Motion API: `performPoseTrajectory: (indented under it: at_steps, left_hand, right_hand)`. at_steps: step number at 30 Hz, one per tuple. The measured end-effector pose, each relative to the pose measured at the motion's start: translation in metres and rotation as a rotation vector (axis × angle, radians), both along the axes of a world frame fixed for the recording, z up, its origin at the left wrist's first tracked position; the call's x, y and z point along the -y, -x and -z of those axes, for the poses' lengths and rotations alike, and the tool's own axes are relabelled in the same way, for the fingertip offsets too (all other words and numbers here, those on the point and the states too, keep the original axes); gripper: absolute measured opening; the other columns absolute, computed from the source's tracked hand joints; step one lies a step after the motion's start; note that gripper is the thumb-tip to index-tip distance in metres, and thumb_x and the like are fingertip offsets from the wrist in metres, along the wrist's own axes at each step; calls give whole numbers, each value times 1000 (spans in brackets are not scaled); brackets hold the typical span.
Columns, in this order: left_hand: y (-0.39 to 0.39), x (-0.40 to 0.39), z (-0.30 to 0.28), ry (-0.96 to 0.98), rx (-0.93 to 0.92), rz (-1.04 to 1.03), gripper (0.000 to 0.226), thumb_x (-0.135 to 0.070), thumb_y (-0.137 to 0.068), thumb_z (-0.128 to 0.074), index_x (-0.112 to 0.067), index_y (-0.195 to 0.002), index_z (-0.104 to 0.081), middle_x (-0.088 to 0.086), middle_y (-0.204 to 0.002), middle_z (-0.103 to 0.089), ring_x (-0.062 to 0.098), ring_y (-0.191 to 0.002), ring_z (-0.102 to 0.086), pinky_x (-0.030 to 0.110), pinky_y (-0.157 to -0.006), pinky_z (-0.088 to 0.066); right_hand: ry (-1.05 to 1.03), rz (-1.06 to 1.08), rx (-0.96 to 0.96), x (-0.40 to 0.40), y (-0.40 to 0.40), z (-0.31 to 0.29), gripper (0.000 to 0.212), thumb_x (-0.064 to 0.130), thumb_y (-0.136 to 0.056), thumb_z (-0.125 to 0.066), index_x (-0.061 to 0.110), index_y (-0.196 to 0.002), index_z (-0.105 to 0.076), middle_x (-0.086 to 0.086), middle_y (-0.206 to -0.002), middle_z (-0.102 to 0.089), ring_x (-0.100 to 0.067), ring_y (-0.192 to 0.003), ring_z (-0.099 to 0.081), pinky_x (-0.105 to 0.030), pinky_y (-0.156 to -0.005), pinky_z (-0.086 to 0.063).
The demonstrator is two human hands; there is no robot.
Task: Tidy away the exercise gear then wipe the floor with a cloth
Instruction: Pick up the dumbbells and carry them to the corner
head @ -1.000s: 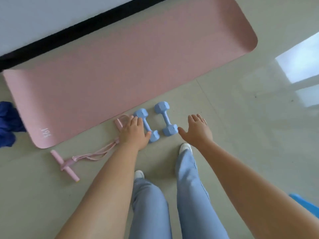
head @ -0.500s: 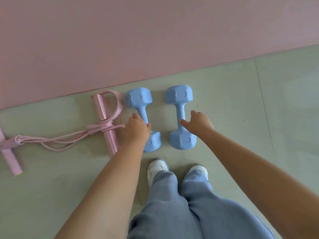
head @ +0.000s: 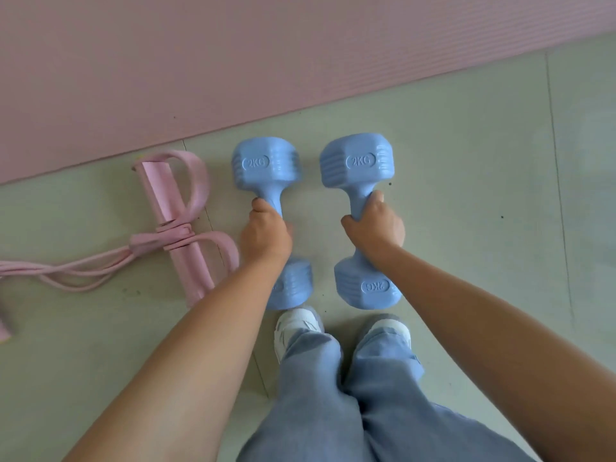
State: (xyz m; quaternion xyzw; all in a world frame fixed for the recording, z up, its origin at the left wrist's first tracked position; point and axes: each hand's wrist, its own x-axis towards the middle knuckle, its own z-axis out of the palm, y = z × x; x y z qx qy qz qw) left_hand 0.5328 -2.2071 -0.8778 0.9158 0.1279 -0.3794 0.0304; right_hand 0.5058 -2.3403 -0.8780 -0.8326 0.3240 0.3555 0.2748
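Note:
Two light blue dumbbells marked 2KG lie side by side on the pale floor. My left hand (head: 265,235) is closed around the handle of the left dumbbell (head: 266,165). My right hand (head: 375,225) grips the handle of the right dumbbell (head: 358,161). Whether either dumbbell is off the floor I cannot tell. A pink pedal resistance band (head: 176,225) lies on the floor just left of my left hand, its cords trailing off to the left. A pink exercise mat (head: 233,55) fills the top of the view.
My two feet in white shoes (head: 296,325) stand right behind the dumbbells, with blue trouser legs (head: 333,395) below. Pale tiled floor (head: 483,195) extends to the right of the dumbbells.
My head has come down much closer to the floor. Both hands went from resting open on the dumbbells to closing around their handles.

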Motion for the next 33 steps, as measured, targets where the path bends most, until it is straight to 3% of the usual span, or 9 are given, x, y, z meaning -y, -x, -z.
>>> performPoseTrajectory:
  at_steps: [6, 8, 10, 12, 15, 19, 22, 26, 33]
  left_hand:
    - [1, 48, -130, 35, -30, 208, 42, -13, -92, -51, 7, -125, -36, 21, -121, -56, 36, -107, -61, 40, -83, -48]
    - [-5, 70, -187, 9, 12, 336, 51, -17, -70, -78, 10, -105, -54, 21, -91, -68, 30, -76, -71, 29, -60, -53]
    - [-13, 95, -252, -37, 53, 477, 58, -21, -34, -92, 6, -77, -64, 12, -57, -65, 22, -41, -65, 19, -33, -43]
    - [-16, 137, -312, -26, -69, 511, 50, -12, -58, -83, 12, -95, -59, 21, -78, -68, 30, -62, -71, 26, -48, -52]
    - [-15, 203, -400, 149, 46, 622, 37, 4, -71, -71, 18, -100, -54, 31, -85, -65, 43, -71, -70, 38, -55, -54]
    - [-16, 319, -467, 101, 11, 803, 34, -6, -92, -48, 6, -122, -38, 21, -117, -57, 37, -105, -61, 40, -80, -48]
    - [-18, 428, -506, 118, 61, 905, 34, -7, -93, -45, 3, -123, -36, 19, -120, -55, 37, -109, -59, 41, -83, -47]
    - [-17, 577, -549, 135, 100, 993, 36, -7, -93, -42, 3, -127, -33, 19, -123, -54, 38, -112, -56, 42, -87, -45]
    - [-26, 813, -604, 237, 124, 1118, 35, -15, -97, -42, 0, -127, -34, 18, -124, -56, 36, -114, -56, 39, -88, -45]
  right_hand:
    - [37, 17, -21, 47, 19, -119, 26, 17, -86, -52, 9, -90, -28, -7, -80, -47, -36, -86, -58, -31, -65, -33]
    - [55, 43, -22, 72, 27, -175, 25, 17, -86, -51, 9, -90, -28, -7, -80, -47, -36, -90, -61, -31, -65, -32]
    - [81, 73, -22, 101, 35, -237, 24, 16, -86, -51, 9, -90, -28, -7, -80, -47, -36, -90, -61, -31, -64, -32]
    - [101, 113, -13, 135, 42, -298, 25, 17, -86, -51, 9, -90, -28, -7, -80, -47, -36, -88, -61, -30, -64, -31]
    - [131, 207, -10, 195, 57, -380, 25, 19, -86, -51, 9, -89, -29, -5, -76, -46, -31, -76, -51, -30, -63, -31]
    - [147, 393, -3, 297, 75, -452, 23, 20, -85, -52, 10, -89, -31, 2, -59, -34, -29, -71, -45, -30, -62, -32]
    - [164, 510, 26, 394, 85, -486, 21, 21, -84, -53, 9, -94, -39, 1, -61, -37, -30, -75, -49, -30, -65, -33]
    - [191, 648, 79, 532, 95, -526, 34, 21, -84, -54, 2, -110, -47, -7, -84, -48, -34, -95, -60, -30, -67, -34]
    - [291, 772, 82, 755, 104, -580, 31, 20, -83, -53, 5, -109, -49, -6, -81, -49, -28, -76, -46, -28, -65, -34]
